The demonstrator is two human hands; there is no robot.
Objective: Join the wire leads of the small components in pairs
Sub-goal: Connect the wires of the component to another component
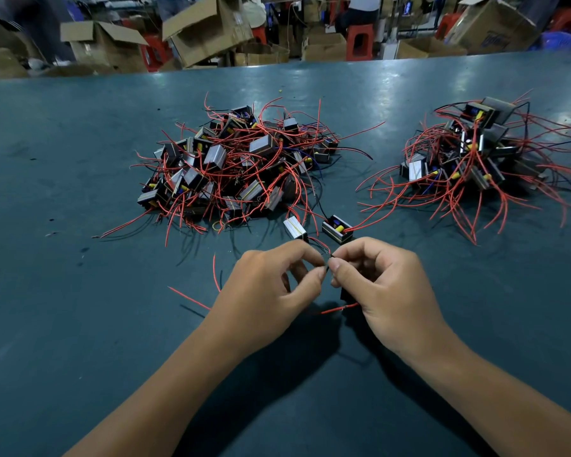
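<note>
Two small block components lie side by side just beyond my hands: a silver-topped one (294,227) and a dark one with a yellow part (337,229). Thin leads (320,246) run from them down to my fingertips. My left hand (271,285) pinches a lead end between thumb and forefinger. My right hand (376,282) pinches the facing lead end, fingertips almost touching the left ones. A red lead (338,309) pokes out from under my right hand. The exact point where the leads meet is hidden by my fingers.
A large heap of the same components with red wires (231,166) lies at the middle of the teal table (80,179). A second heap (475,159) sits at the right. Loose red wires (192,300) lie left of my left hand. Cardboard boxes (205,28) and red stools stand beyond the table.
</note>
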